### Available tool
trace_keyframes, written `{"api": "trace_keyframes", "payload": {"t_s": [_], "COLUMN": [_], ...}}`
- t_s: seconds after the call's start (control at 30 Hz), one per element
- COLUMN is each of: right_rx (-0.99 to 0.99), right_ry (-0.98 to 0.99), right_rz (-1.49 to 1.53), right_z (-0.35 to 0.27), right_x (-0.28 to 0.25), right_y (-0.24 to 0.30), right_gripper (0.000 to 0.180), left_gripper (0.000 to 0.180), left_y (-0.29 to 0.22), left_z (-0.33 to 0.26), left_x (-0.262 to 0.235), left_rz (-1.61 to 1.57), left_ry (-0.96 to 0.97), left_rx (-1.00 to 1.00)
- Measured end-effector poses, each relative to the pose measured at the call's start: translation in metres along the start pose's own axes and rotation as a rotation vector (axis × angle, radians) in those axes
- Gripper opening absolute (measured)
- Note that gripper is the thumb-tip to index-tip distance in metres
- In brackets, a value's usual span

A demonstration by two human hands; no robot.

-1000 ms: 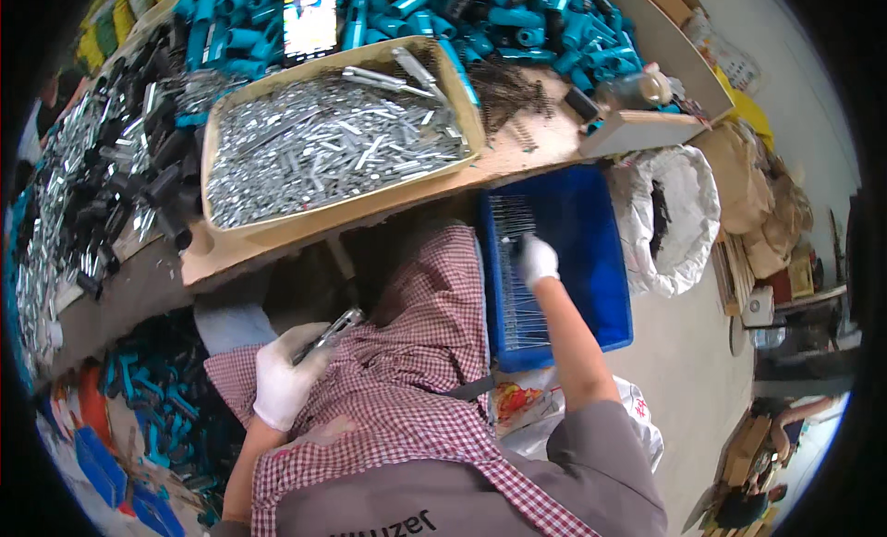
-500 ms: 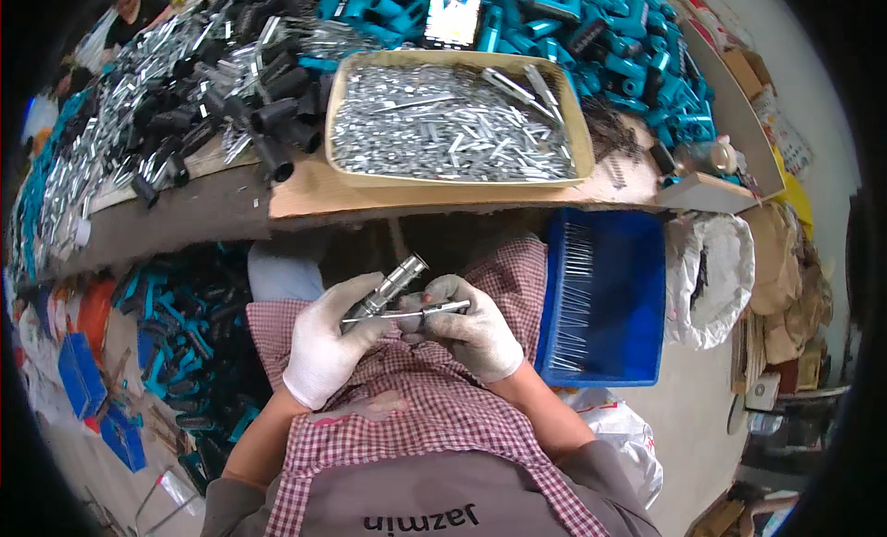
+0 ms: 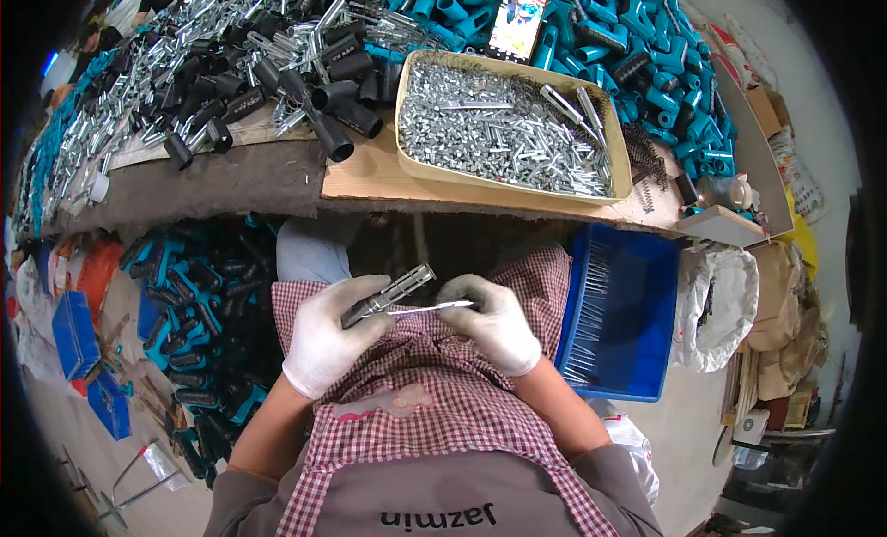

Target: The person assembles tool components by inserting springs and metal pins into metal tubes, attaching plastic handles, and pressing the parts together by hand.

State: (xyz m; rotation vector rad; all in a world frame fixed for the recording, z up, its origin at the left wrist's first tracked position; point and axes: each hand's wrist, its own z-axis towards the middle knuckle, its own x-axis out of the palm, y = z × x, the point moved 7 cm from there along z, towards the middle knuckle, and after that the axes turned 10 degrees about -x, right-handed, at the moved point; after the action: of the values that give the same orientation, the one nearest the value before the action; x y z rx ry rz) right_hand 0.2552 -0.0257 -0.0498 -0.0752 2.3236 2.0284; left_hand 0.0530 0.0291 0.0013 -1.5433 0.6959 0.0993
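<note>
Gloved fingers of the left hand (image 3: 325, 338) are closed around a metal tube (image 3: 388, 295) above the checked apron (image 3: 443, 408). A thin metal strip (image 3: 432, 308) is pinched by the right hand (image 3: 494, 323), its tip touching the tube. Farther off, a tray of metal parts (image 3: 510, 130) is seen on the bench.

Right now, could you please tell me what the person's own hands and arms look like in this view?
Both hands wear snug white knit gloves reaching the wrists: left hand, right hand. The forearms are bare below the gloves. Grey short sleeves cover the upper arms, and a red-and-white checked apron lies between them. No watch, cables or markings show on the gloves.
</note>
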Motion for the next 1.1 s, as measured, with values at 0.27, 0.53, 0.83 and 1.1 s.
{"api": "trace_keyframes", "payload": {"t_s": [0.27, 0.53, 0.83, 1.1], "right_rx": [-0.071, -0.026, -0.086, -0.232], "right_ry": [-0.226, -0.138, 0.085, 0.154], "right_rz": [-0.035, -0.117, -0.174, -0.124], "right_z": [-0.019, -0.016, -0.014, -0.012], "right_x": [-0.076, -0.057, -0.013, -0.017], "right_y": [0.029, 0.048, 0.056, 0.042], "right_gripper": [0.014, 0.017, 0.020, 0.044], "left_gripper": [0.032, 0.030, 0.030, 0.031], "left_y": [-0.008, -0.018, -0.024, -0.008], "left_z": [-0.005, -0.011, -0.006, -0.002], "left_x": [-0.016, -0.007, 0.011, 0.017], "left_rz": [0.129, 0.120, 0.014, -0.075], "left_ry": [-0.015, 0.084, 0.209, 0.281], "left_rx": [0.140, 0.239, 0.173, 0.022]}}
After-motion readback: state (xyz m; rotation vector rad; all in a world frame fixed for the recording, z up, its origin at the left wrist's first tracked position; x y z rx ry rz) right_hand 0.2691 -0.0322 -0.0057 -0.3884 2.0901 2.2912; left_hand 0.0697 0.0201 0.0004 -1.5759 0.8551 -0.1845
